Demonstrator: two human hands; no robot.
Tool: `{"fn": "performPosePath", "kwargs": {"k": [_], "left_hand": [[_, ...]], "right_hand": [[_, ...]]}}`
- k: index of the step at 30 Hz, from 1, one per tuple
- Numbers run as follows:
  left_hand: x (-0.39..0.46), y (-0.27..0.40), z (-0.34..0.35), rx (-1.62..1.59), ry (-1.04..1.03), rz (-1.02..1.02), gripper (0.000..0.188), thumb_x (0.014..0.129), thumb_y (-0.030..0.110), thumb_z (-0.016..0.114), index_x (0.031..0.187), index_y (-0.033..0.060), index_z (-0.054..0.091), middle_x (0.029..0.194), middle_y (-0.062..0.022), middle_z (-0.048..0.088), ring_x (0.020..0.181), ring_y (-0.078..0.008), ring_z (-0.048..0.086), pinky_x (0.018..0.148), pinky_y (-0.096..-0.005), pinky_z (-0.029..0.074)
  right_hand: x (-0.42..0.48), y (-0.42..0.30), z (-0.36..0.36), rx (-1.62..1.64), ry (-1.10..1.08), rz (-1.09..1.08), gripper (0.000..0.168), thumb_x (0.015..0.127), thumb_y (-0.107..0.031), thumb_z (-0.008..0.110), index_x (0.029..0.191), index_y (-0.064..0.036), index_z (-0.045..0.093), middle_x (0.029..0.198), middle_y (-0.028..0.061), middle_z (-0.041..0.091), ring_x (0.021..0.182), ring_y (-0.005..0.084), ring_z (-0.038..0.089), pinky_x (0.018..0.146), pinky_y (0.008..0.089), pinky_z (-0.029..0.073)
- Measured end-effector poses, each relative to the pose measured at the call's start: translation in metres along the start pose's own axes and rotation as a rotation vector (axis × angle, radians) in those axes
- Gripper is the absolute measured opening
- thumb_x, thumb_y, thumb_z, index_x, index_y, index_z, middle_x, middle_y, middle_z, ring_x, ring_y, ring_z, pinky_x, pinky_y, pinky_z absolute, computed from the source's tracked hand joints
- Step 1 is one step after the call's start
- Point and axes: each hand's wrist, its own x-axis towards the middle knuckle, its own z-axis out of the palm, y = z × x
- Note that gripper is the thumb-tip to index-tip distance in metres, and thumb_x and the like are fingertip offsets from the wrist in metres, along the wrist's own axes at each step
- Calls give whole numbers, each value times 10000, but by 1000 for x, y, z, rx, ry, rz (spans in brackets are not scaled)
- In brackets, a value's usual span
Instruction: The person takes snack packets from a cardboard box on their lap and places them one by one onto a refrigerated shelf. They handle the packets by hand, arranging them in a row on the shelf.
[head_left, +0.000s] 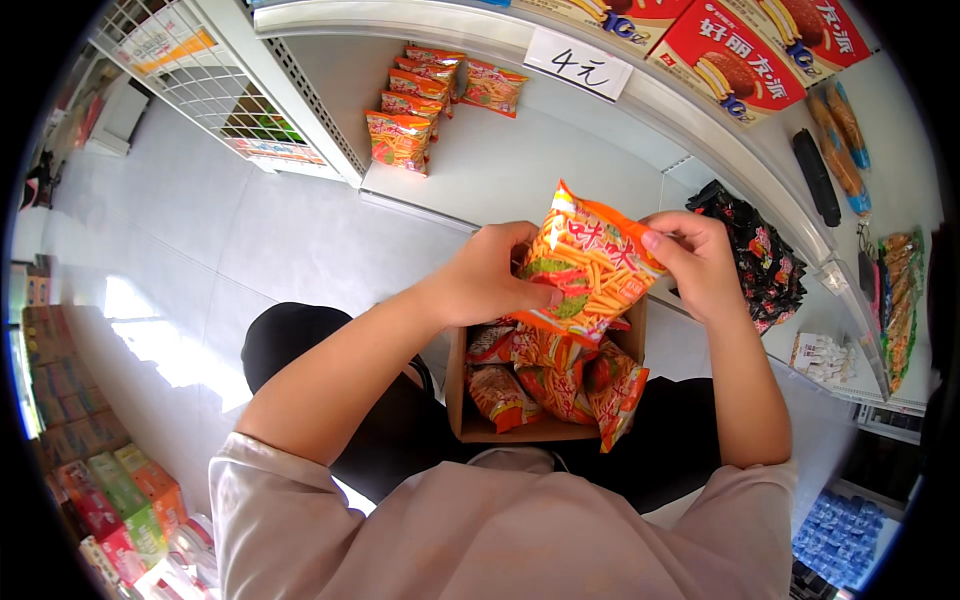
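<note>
An orange snack bag (589, 262) is held between both hands above an open cardboard box. My left hand (495, 277) grips its left side, the thumb lying across the front. At the bag's upper right edge, my right hand (694, 251) pinches it between thumb and fingers. Several more snack bags (559, 382) of the same kind lie jumbled in the cardboard box (455, 390), which sits between the person's knees. On the lower shelf (480, 157) ahead, matching orange bags (397, 142) stand in a row at the left end, with another bag (493, 88) beside them.
Black snack packets (757, 255) are heaped on the shelf at the right. Above runs a shelf edge with a handwritten price tag (577, 64) and red snack boxes (731, 64). A wire mesh rack (217, 75) stands at the upper left. Colourful cartons (120, 495) are at the lower left.
</note>
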Motion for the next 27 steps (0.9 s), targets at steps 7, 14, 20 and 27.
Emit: {"fn": "performPosePath", "kwargs": {"k": [7,14,20,27], "left_hand": [[-4,4,-14,626,394,59,654,907,268,779,1390,-48,470,1246,-209,638,1070,-315,702,914,-434,564],[-43,26,-6,1258,275,229,409,856,339,788,1058,34,605,947,-106,672,878,-277,709,723,-399,570],[-48,21,0,1272,324,290,411,808,318,815,1010,24,610,883,-79,633,791,-238,681,643,-355,540],[-42,25,-12,1213,359,287,526,760,244,794,1183,-38,657,947,-118,644,809,-234,666,641,-345,530]], "right_hand": [[100,27,-6,141,109,1,239,1017,-269,678,1098,-47,712,1033,18,727,904,104,681,809,296,564],[213,106,14,-555,173,-288,170,971,-169,678,1007,-5,706,956,117,723,894,222,703,787,372,536],[283,156,54,-732,253,-384,136,917,-95,692,1009,3,711,976,191,724,903,377,698,801,451,541],[362,176,106,-792,393,-353,109,907,-69,696,995,-12,726,973,168,720,893,327,712,802,406,564]]}}
